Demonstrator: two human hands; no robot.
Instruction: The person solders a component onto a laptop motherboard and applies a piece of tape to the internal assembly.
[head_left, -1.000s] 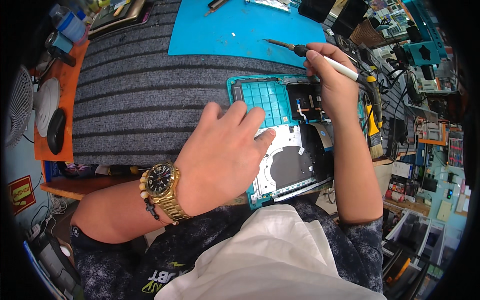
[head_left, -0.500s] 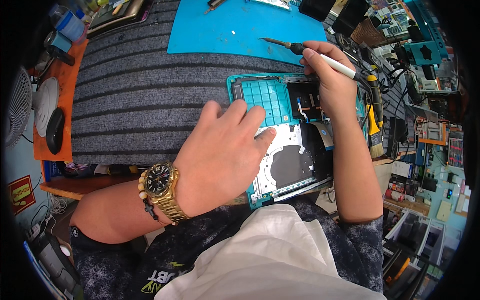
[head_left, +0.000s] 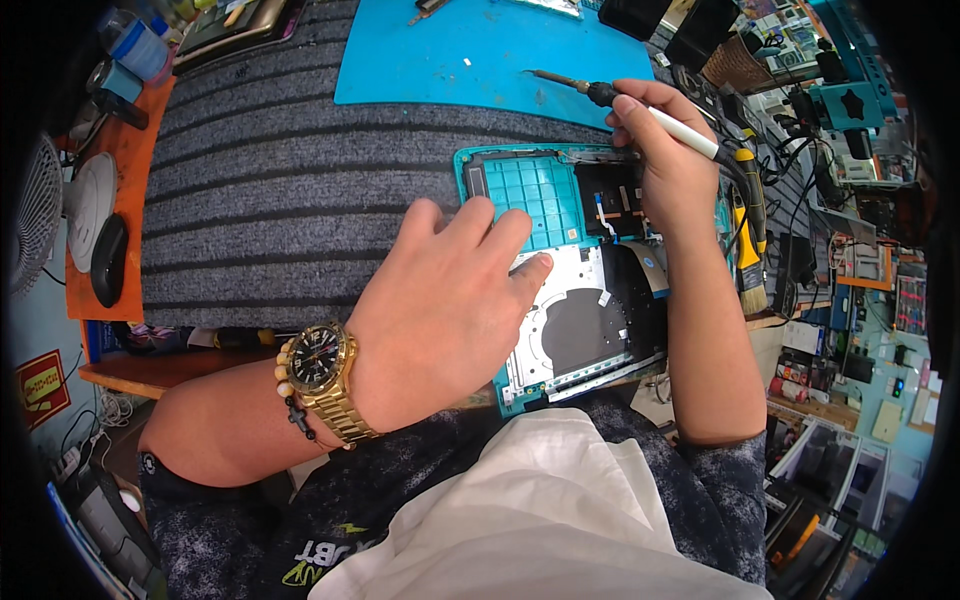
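Observation:
In my right hand [head_left: 672, 150] is a soldering iron [head_left: 690, 135], held like a pen by its pale handle. Its thin metal tip points left, above the blue mat and apart from it. My left hand [head_left: 450, 290] bends over the left edge of an opened teal laptop case [head_left: 528, 190]. The thumb presses on the silver metal plate [head_left: 570, 272] inside, while the other fingertips are hidden behind the knuckles. A black panel with a round cut-out, a white ribbon cable [head_left: 606, 216] and a wider dark flat cable show in the case, which reaches past the table's near edge.
A blue work mat [head_left: 430, 60] lies at the back on a grey striped cloth [head_left: 270, 200]. Brushes with yellow handles [head_left: 748, 215] and loose cables crowd the right side. On the left are a fan [head_left: 35, 215], a black mouse [head_left: 109, 262] and a bottle [head_left: 140, 50].
My right hand and the soldering iron have shifted very slightly to the right, the tip a little higher. My left hand stays in place on the laptop case.

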